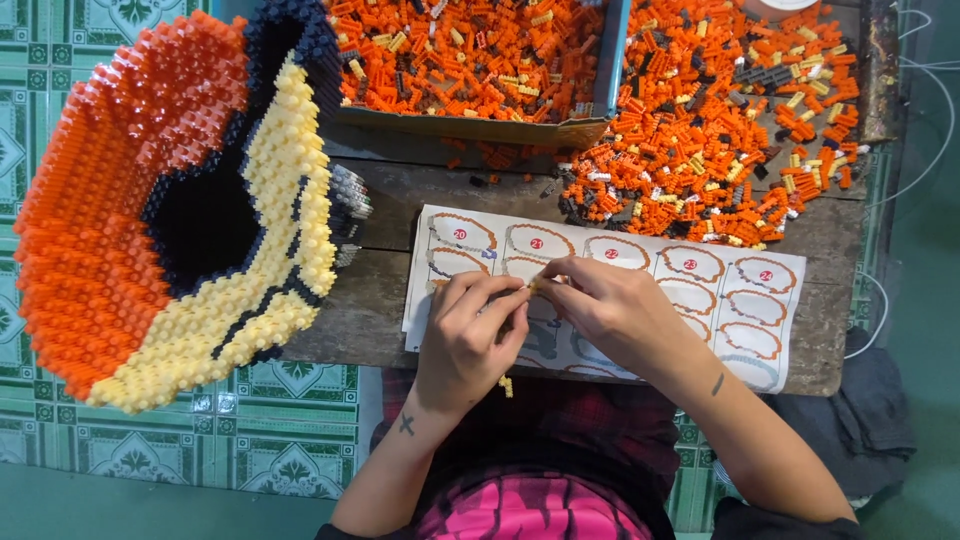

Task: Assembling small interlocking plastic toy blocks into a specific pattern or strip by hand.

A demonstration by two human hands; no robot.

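Left hand (468, 345) and right hand (610, 310) meet fingertip to fingertip, both pinched on tiny yellow brick (532, 287) above instruction sheet (760, 300) on surface (380, 200). Risk: brick slips, lost among loose brick pile (700, 130). Big brick model (170, 200) overhangs surface edge, elbow bump could tip it.

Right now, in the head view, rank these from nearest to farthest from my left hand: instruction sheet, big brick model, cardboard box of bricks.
1. Instruction sheet: directly under the left hand.
2. Big brick model: to its left.
3. Cardboard box of bricks: far edge of the table.
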